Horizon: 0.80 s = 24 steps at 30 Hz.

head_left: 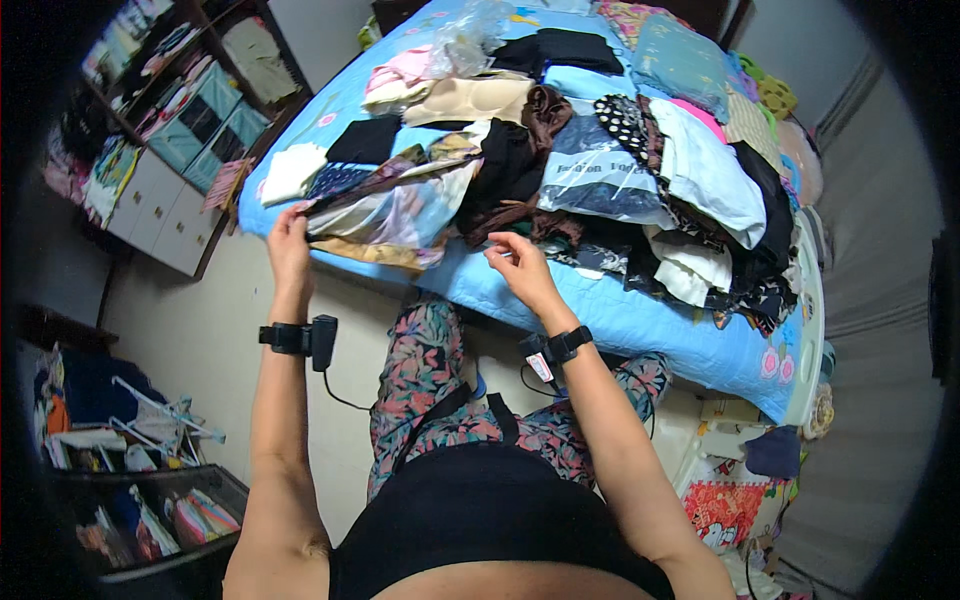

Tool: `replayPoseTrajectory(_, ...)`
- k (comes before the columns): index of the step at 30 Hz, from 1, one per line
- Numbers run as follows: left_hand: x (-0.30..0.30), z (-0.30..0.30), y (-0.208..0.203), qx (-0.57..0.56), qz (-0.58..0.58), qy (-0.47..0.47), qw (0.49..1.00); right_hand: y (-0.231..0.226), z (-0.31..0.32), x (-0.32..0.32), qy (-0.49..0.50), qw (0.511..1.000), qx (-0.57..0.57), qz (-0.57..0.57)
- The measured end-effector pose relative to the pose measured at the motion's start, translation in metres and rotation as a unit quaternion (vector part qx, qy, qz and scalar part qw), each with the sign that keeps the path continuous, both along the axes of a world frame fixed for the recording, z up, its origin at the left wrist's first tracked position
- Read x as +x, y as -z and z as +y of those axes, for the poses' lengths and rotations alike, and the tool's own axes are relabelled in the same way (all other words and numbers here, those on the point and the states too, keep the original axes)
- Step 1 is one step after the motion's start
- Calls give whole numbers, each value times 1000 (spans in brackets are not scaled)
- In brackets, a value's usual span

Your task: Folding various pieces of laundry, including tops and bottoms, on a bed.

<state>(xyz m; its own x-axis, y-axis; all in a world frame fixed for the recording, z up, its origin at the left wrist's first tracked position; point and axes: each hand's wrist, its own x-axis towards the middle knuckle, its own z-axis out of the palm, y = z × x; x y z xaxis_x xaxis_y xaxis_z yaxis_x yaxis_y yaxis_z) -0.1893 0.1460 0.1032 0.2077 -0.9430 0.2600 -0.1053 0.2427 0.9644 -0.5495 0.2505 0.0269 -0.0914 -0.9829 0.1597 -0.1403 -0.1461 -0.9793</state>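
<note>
A thin patterned cloth (pixel 390 212) in white, lilac and tan lies spread over the near edge of the bed. At its left end my left hand (pixel 290 240) is closed, pinching the cloth's edge between thumb and fingers. My right hand (pixel 520 268) hovers over the bed's edge, right of the cloth; its fingers are slightly curled and apart, and nothing shows in them. Beyond it sits a heap of black clothing (pixel 500 165). Dark blue patterned fabric (pixel 345 178) lies just behind the held edge.
The blue bedspread (pixel 700 352) carries folded black cloth (pixel 364 141), white cloth (pixel 293 172), a beige bra (pixel 470 100) and a clear-bagged garment (pixel 600 175). Piled clothes (pixel 705 180) fill the right side. White drawers (pixel 160 215) stand left; a dark bin (pixel 150 520) is at lower left.
</note>
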Motion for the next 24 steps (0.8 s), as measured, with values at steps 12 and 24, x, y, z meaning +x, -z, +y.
replayPoseTrajectory(12,114,58,-58,-24,20,-60,998,4,-24,56,-15,981,12,193)
replayPoseTrajectory(24,147,71,8,53,192,-56,978,-5,-39,147,-20,833,32,552)
